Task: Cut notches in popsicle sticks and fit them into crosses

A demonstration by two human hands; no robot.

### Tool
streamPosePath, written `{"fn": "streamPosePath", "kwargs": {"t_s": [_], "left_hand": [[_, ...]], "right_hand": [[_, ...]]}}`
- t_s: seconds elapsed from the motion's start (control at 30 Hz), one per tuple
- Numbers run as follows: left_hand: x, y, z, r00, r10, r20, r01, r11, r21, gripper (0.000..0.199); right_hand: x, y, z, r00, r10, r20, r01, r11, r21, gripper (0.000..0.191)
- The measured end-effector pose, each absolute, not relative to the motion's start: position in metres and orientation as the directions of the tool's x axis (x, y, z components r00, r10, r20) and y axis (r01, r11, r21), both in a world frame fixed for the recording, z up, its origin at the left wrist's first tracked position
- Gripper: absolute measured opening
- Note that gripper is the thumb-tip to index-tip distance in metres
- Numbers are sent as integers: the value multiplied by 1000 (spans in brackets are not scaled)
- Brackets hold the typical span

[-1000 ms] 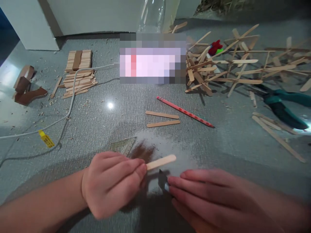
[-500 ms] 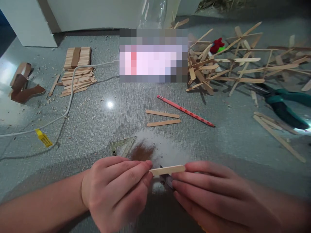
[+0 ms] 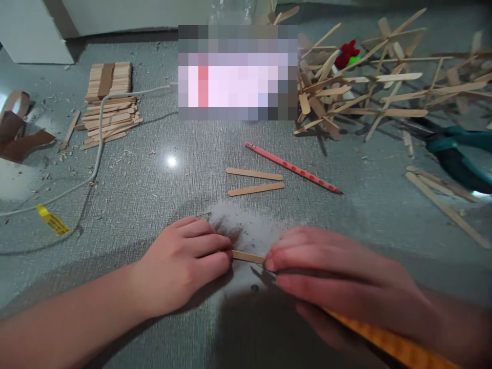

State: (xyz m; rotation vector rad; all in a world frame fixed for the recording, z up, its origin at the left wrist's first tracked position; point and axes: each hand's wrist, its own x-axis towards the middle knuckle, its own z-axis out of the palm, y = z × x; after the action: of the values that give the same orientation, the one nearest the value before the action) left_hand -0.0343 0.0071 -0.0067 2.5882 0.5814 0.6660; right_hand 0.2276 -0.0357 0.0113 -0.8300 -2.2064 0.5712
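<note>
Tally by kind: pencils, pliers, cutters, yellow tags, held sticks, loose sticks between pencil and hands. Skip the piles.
Pencil: 1
Pliers: 1
Orange-handled cutter: 1
Yellow tag: 1
Held stick: 1
Loose sticks between pencil and hands: 2
Total: 7

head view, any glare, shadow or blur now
In the head view, a glare spot sits left of the pencil, dark shadow lies between the left hand and right hand, a pixelated block covers upper centre, and the right wrist looks soft.

Bright glare spots the dim surface.
</note>
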Motion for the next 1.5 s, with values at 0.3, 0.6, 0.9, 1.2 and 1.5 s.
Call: {"fn": "streamPosePath", "kwargs": {"t_s": [0.3, 0.6, 0.9, 1.2, 1.5], "left_hand": [[-33, 8, -5, 786, 517, 341, 288, -793, 537, 10], [-33, 8, -4, 769, 561, 308, 321, -754, 573, 12], [-34, 5, -5, 774, 523, 356, 303, -800, 517, 17], [-32, 6, -5, 769, 524, 366, 310, -806, 504, 14], [-34, 4, -3, 770, 535, 348, 313, -791, 526, 12]], "right_hand": [[227, -27, -3, -480, 764, 431, 310, 607, -732, 25], [227, -23, 5, -447, 824, 348, 392, 530, -752, 23], [232, -18, 3, -472, 823, 315, 463, 536, -706, 15], [232, -21, 2, -461, 834, 303, 490, 524, -697, 14], [230, -23, -4, -393, 864, 315, 453, 480, -752, 14]]}}
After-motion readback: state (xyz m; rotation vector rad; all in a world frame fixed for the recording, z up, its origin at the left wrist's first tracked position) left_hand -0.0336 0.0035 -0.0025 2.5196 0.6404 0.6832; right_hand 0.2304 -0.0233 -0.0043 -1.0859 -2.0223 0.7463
